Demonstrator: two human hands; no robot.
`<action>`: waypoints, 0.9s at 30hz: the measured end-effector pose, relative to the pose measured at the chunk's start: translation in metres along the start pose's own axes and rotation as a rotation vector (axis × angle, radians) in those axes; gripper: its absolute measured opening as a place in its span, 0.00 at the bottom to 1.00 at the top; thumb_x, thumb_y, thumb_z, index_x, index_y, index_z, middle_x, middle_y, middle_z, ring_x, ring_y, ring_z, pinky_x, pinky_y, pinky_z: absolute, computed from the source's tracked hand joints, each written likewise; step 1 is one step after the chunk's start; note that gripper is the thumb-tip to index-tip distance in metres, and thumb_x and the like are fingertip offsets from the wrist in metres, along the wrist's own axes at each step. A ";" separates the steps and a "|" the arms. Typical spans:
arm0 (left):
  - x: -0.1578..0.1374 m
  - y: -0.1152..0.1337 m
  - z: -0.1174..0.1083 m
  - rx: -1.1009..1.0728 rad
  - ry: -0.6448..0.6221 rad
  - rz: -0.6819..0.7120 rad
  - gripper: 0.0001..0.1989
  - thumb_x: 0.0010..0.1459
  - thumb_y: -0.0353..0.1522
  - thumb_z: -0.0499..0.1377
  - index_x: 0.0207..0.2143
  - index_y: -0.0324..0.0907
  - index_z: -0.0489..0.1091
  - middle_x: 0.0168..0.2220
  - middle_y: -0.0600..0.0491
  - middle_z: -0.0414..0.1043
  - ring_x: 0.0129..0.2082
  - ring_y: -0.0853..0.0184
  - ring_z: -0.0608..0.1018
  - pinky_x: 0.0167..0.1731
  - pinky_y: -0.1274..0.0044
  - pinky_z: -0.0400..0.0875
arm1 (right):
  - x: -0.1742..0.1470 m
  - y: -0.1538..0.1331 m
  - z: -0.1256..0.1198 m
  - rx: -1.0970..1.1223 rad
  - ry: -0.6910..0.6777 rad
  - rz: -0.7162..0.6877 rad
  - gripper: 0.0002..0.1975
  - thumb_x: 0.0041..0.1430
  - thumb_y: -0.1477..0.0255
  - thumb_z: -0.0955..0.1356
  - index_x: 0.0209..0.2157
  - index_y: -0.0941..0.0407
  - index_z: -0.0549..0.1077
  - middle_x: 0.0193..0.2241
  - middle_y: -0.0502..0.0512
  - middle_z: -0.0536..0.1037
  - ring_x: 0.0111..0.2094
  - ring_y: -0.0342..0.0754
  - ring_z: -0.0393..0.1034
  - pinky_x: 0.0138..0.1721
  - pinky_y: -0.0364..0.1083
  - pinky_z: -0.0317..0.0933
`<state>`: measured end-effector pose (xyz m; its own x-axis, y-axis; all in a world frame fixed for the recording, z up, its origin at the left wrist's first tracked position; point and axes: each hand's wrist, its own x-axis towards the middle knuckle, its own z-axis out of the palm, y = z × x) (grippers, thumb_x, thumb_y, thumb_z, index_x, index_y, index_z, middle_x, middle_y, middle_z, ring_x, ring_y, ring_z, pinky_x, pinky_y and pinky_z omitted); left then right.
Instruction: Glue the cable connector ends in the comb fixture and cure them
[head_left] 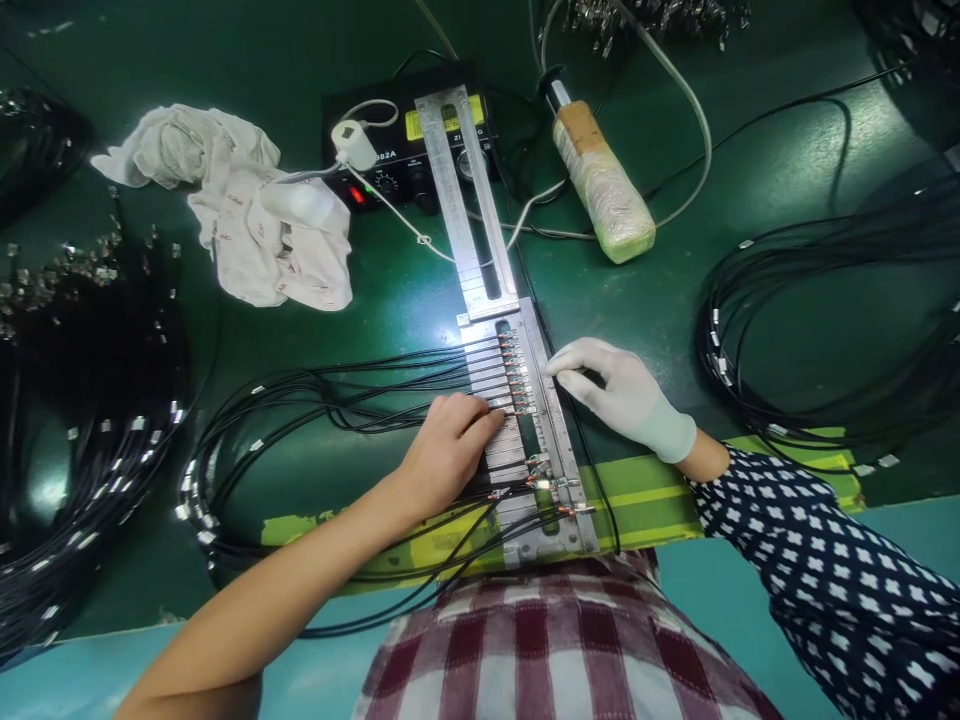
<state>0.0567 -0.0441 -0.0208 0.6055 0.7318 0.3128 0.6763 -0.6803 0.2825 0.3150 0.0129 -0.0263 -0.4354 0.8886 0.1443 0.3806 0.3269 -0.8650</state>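
Note:
A metal slotted fixture (506, 440) lies in front of me, with several black cables (382, 385) laid side by side across it. Their stripped ends with small metal connectors (514, 360) reach over its long opening. My bare left hand (448, 445) rests on the fixture's left part, its fingers closed around a black cable close to the connector end. At the fixture's right rail is my right hand (619, 390) in a white glove, thumb and forefinger brought together; whatever they pinch is too small to make out. More connector ends (555, 484) lie loosely over the near end.
Behind the fixture stands a black control box (405, 170) with a metal frame leaning on it. A wrapped dispenser handle (604, 185) lies to its right, crumpled white cloth (277, 230) to its left. Coiled cables (720, 340) lie right; more bundles (97, 480) lie left.

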 end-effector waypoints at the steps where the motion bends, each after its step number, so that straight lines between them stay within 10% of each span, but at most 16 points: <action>1: 0.000 -0.001 0.000 -0.001 0.006 0.008 0.09 0.67 0.26 0.51 0.46 0.40 0.69 0.38 0.48 0.71 0.37 0.65 0.69 0.34 0.73 0.59 | 0.000 0.000 0.000 -0.001 -0.001 0.001 0.09 0.65 0.74 0.65 0.39 0.51 0.78 0.41 0.50 0.80 0.45 0.50 0.74 0.49 0.51 0.66; 27: -0.002 -0.010 0.001 -0.067 0.010 0.191 0.18 0.67 0.24 0.51 0.58 0.34 0.64 0.40 0.44 0.73 0.40 0.63 0.73 0.40 0.72 0.68 | 0.002 -0.003 -0.001 0.003 -0.023 0.041 0.08 0.65 0.73 0.66 0.39 0.52 0.78 0.40 0.50 0.80 0.44 0.48 0.73 0.49 0.48 0.64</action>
<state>0.0493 -0.0387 -0.0247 0.7160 0.5887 0.3753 0.5195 -0.8084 0.2768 0.3140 0.0139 -0.0230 -0.4382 0.8935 0.0977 0.3957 0.2894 -0.8716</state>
